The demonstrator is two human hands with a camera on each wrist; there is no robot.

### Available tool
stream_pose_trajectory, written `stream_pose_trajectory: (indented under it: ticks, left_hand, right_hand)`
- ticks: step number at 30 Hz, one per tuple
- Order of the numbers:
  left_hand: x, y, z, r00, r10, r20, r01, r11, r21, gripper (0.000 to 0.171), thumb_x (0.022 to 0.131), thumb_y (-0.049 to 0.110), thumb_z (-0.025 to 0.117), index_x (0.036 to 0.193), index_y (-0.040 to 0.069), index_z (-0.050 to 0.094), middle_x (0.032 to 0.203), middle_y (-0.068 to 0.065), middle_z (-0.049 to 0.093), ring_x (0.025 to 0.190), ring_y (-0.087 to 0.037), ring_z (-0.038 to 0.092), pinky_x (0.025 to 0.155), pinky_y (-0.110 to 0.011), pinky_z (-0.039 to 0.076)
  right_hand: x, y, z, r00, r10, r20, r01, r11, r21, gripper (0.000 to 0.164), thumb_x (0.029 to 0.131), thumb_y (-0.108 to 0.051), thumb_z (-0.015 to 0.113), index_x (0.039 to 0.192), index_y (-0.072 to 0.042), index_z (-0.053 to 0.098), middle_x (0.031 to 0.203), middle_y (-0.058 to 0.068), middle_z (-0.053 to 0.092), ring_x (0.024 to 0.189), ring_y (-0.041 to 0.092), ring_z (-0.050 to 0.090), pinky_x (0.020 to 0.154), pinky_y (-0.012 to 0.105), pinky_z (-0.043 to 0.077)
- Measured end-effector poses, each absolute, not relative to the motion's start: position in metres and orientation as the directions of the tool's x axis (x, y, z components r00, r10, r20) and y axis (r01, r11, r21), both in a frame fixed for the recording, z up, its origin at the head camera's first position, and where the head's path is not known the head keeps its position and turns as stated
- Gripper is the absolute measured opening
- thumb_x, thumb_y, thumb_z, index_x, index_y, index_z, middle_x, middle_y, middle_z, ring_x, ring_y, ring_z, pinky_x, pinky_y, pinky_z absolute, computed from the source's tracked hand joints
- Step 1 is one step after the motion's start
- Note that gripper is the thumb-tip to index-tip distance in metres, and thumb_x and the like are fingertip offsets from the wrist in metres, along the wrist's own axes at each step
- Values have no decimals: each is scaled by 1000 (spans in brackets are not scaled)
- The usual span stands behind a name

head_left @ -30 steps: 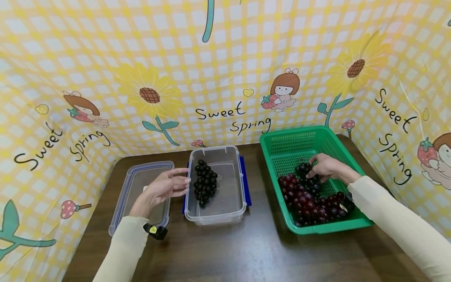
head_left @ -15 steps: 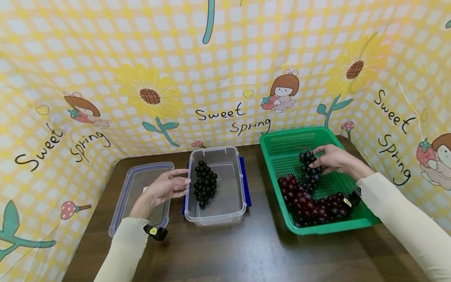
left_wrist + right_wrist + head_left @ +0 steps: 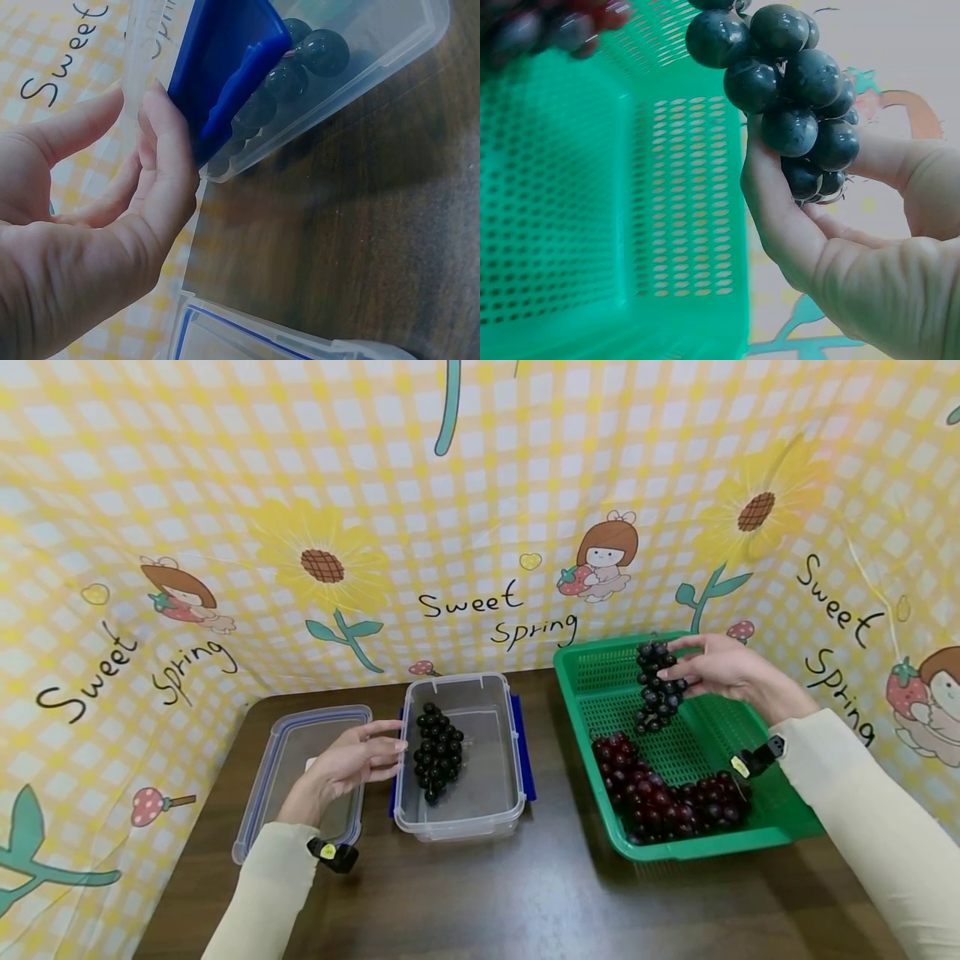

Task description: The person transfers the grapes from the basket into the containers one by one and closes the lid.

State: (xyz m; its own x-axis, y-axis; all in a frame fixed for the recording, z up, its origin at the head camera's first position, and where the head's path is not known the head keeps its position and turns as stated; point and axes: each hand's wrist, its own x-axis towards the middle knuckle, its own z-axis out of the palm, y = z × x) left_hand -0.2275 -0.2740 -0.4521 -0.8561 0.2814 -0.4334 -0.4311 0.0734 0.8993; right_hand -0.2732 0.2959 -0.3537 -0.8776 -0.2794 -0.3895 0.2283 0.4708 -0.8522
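Note:
My right hand (image 3: 712, 668) pinches a bunch of black grapes (image 3: 657, 689) near its upper end. The bunch hangs over the green basket (image 3: 564, 693), and in the right wrist view its round grapes (image 3: 787, 75) sit between thumb and fingers. Red grapes (image 3: 645, 793) lie along the left and near side of the basket. My left hand (image 3: 348, 764) touches the left rim of a clear plastic container (image 3: 491, 760) with extended fingers, close by a hanging blue latch (image 3: 225, 71). Another bunch of black grapes (image 3: 437, 752) lies in the container's left half.
A clear lid (image 3: 285, 743) with a blue seal lies left of the container, partly behind my left forearm. Another blue latch (image 3: 522, 747) hangs on the container's right side. A checked yellow cloth (image 3: 465, 527) stands behind the brown wooden table (image 3: 480, 902).
My right hand has lifted the black grape bunch up from among the red grapes, toward the basket's far end. The left hand and the container have stayed in place.

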Motion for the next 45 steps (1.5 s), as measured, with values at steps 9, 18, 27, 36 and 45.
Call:
stream_pose_trajectory:
  ticks: [9, 18, 27, 36, 45]
  left_hand:
    - [-228, -272, -454, -853, 280, -440, -440, 65, 896, 67, 103, 10, 67, 162, 7, 35, 106, -1, 67, 87, -10, 71, 84, -28, 64]
    - [-229, -270, -451, -853, 290, -433, -427, 88, 900, 69, 103, 12, 68, 162, 7, 34, 113, -3, 64, 90, -10, 70, 85, -28, 64]
    - [-231, -271, -449, -850, 301, -432, -425, 91, 901, 72, 102, 14, 70, 163, 7, 32, 111, -2, 65, 90, -10, 70, 85, -28, 64]
    - [-230, -273, -452, -851, 290, -437, -428, 97, 899, 69, 103, 12, 67, 163, 8, 33, 121, -6, 60, 97, -13, 69, 87, -29, 63]
    - [-228, -274, -449, -851, 297, -433, -427, 88, 900, 71, 102, 14, 70, 163, 8, 33, 113, -2, 64, 90, -11, 70, 85, -28, 64]
  right_hand:
    - [-278, 272, -332, -887, -294, -356, 220, 408, -886, 83, 106, -15, 64, 169, -4, 11, 154, 21, 44, 70, 4, 54, 79, 31, 59]
    - [-283, 234, -320, -873, -341, -350, 219, 367, -904, 80, 105, -10, 64, 168, -5, 15, 165, 29, 25, 77, 8, 60, 78, 31, 58]
    - [-288, 193, -314, -865, -366, -342, 209, 356, -911, 77, 103, -8, 67, 167, -9, 25, 168, 27, 22, 67, 10, 46, 76, 31, 55]
    - [-296, 143, -326, -851, -396, -345, 198, 367, -909, 69, 99, -7, 72, 160, -10, 40, 113, 7, 54, 68, 14, 41, 77, 36, 58]
    - [-301, 98, -344, -826, -426, -368, 209, 375, -903, 68, 95, -6, 77, 156, -9, 47, 106, 7, 58, 70, 15, 51, 82, 40, 62]
